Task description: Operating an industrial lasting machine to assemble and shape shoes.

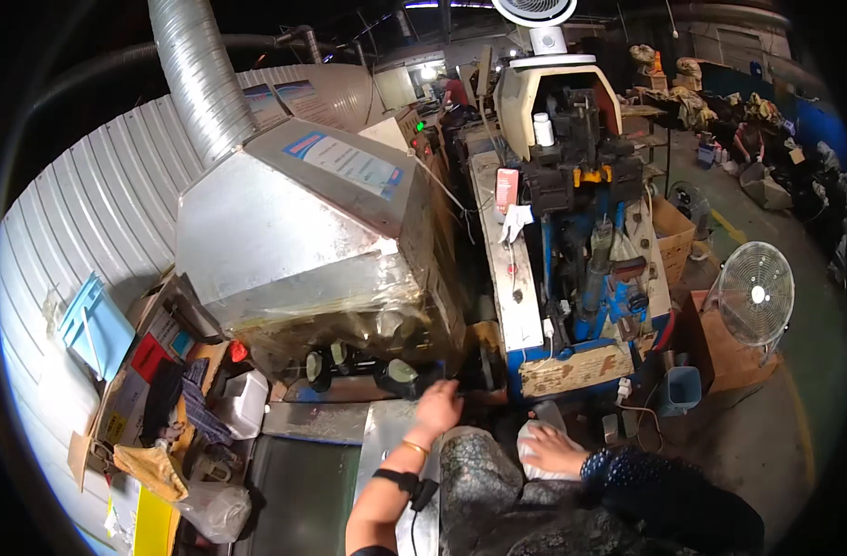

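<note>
My left hand (pixel 439 406) reaches forward past the metal ledge, beside a dark shoe-like piece with a pale oval top (pixel 401 371). Its fingers are small and smeared, so their grip is unclear. Similar dark pieces (pixel 321 367) stand to the left, at the mouth of a metal hood. My right hand (pixel 553 451) lies with fingers spread on a whitish object (pixel 535 466) above my patterned lap (pixel 480 463). The hand covers much of that object, and its kind is unclear. A band and a black strap with a small device circle my left forearm.
A metal hood (pixel 284 218) with a duct rises at front left. Ahead to the right stands a blue-and-black machine (pixel 586 250). A fan (pixel 755 292) and a grey-blue bin (pixel 680 391) are at right. Cluttered boxes and a white container (pixel 245 406) lie left.
</note>
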{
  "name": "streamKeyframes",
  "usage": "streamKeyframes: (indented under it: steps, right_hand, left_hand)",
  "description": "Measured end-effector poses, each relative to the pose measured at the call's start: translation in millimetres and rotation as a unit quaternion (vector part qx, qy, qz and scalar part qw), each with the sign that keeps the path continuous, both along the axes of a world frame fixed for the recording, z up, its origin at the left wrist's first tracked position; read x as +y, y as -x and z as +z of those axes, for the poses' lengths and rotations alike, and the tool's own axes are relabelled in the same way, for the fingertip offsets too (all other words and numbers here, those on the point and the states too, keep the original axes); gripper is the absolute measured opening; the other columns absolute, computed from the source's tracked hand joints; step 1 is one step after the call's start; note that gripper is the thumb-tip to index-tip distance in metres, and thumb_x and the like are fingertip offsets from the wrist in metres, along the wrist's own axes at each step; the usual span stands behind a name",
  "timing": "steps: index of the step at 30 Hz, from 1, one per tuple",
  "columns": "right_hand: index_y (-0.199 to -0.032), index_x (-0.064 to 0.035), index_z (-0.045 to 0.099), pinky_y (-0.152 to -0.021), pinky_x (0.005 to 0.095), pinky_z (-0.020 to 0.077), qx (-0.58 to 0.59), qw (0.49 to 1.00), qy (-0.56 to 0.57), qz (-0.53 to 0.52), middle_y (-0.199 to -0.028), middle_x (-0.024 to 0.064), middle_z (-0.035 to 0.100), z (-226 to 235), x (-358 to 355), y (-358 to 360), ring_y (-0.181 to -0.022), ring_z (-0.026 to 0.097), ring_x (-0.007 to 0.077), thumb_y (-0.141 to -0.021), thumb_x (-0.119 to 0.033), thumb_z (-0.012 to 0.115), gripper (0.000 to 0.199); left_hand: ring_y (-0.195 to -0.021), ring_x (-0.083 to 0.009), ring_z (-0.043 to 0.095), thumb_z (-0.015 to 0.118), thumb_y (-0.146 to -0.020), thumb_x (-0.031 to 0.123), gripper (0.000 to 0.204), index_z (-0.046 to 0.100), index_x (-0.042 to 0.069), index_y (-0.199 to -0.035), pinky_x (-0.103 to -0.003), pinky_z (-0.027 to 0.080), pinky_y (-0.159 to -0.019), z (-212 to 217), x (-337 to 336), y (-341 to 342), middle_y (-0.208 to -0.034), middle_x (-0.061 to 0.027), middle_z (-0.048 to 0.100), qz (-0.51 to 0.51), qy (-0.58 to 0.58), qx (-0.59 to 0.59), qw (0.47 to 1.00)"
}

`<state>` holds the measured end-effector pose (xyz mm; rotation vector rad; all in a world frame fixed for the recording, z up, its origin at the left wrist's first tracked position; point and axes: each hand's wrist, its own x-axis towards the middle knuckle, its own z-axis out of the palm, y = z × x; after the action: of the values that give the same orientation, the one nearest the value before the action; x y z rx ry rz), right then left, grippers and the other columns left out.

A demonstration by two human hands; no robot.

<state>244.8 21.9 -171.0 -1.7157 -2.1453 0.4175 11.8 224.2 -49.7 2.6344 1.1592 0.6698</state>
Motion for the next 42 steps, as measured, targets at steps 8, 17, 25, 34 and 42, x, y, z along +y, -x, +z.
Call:
streamKeyframes:
  steps: [8, 17, 25, 34, 42]
  right_hand:
    - [-0.103, -0.011, 0.068, -0.09, 0.0486, 0.04, -0.07, 0.992, -0.105, -0.021, -0.114, 0.0115, 0.057, -15.1, -2.8, 3.2, -0.109, 0.052, 0.0329, -0.081, -0.034, 0.065, 0.032]
    - [-0.097, -0.0084, 0.068, -0.088, 0.0501, 0.0391, -0.115, 0.992, -0.059, -0.01, -0.109, 0.0166, 0.056, 32.3, 1.9, 0.9, -0.106, 0.051, 0.0372, -0.085, -0.033, 0.061, 0.029]
    - [-0.098, -0.0077, 0.071, -0.095, 0.0532, 0.0382, -0.093, 0.994, -0.055, -0.028, -0.117, 0.0165, 0.057, -10.5, 8.2, 8.6, -0.114, 0.05, 0.0363, -0.076, -0.029, 0.063, 0.032]
    - [-0.102, -0.0106, 0.073, -0.102, 0.0477, 0.0332, -0.066, 0.998, 0.0, 0.019, -0.126, 0.014, 0.056, -7.3, 1.7, 27.9, -0.122, 0.044, 0.0334, -0.077, -0.029, 0.064, 0.033]
    - [-0.103, -0.0136, 0.075, -0.101, 0.0475, 0.0339, -0.063, 0.998, -0.009, -0.01, -0.125, 0.0107, 0.057, -7.1, -8.8, 25.2, -0.124, 0.043, 0.0302, -0.078, -0.03, 0.064, 0.032]
  left_hand:
    - [-0.142, -0.0442, 0.028, 0.071, -0.082, 0.047, 0.085, 0.032, 0.019, -0.153, -0.055, 0.027, -0.114, -52.1, 117.7, -35.9, -0.159, -0.0236, 0.022, 0.381, 0.044, 0.168, 0.908]
    - [-0.141, -0.0344, 0.037, 0.07, -0.082, 0.034, 0.074, 0.043, 0.009, -0.146, -0.039, 0.03, -0.117, -38.7, 164.0, 121.2, -0.156, -0.0201, 0.033, 0.164, 0.092, 0.203, 0.961]
    - [-0.148, -0.0274, 0.024, 0.043, -0.1, 0.055, 0.074, 0.032, 0.004, -0.152, -0.044, 0.013, -0.122, 64.1, 12.5, 90.0, -0.16, -0.0159, 0.026, -0.119, 0.508, -0.697, 0.492]
    - [-0.152, -0.0318, -0.001, 0.033, -0.105, 0.043, 0.071, 0.007, 0.002, -0.156, -0.048, 0.001, -0.124, 132.0, -135.4, 30.5, -0.164, -0.0166, 0.002, -0.35, 0.383, -0.816, 0.255]
    - [-0.153, -0.0262, -0.004, 0.032, -0.104, 0.049, 0.075, 0.002, 0.005, -0.157, -0.042, -0.002, -0.124, 143.4, -185.4, 30.9, -0.165, -0.0117, -0.002, -0.406, 0.387, -0.763, 0.32]
